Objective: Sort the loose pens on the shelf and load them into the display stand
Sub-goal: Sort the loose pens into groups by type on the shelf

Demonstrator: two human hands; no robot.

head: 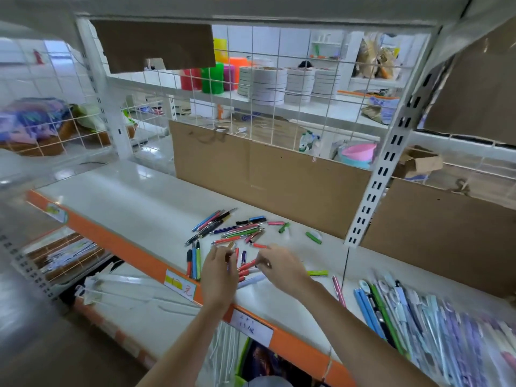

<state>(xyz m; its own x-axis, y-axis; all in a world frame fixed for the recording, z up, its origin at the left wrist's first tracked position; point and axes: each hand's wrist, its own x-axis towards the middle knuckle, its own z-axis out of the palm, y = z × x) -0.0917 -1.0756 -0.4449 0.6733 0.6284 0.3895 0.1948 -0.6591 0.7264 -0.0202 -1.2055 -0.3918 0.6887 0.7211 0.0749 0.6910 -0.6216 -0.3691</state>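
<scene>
Several loose pens point(237, 229) in red, green, blue, pink and black lie scattered on the white shelf point(134, 208). Three pens point(194, 259) lie side by side near the orange front edge. My left hand point(219, 270) is curled over the near end of the pile and seems to pinch a pen, though blur hides the grip. My right hand point(279, 265) reaches in from the right, its fingertips pinching a red pen point(258, 245). More red pens point(247, 268) lie between both hands. No display stand is in view.
A row of bagged pens point(413, 317) fills the shelf's right end. Brown cardboard point(268, 177) backs the shelf, with a white slotted upright point(374, 174) in front of it. Loose green pieces point(314, 237) lie farther back. An orange price rail point(134, 247) runs along the front edge.
</scene>
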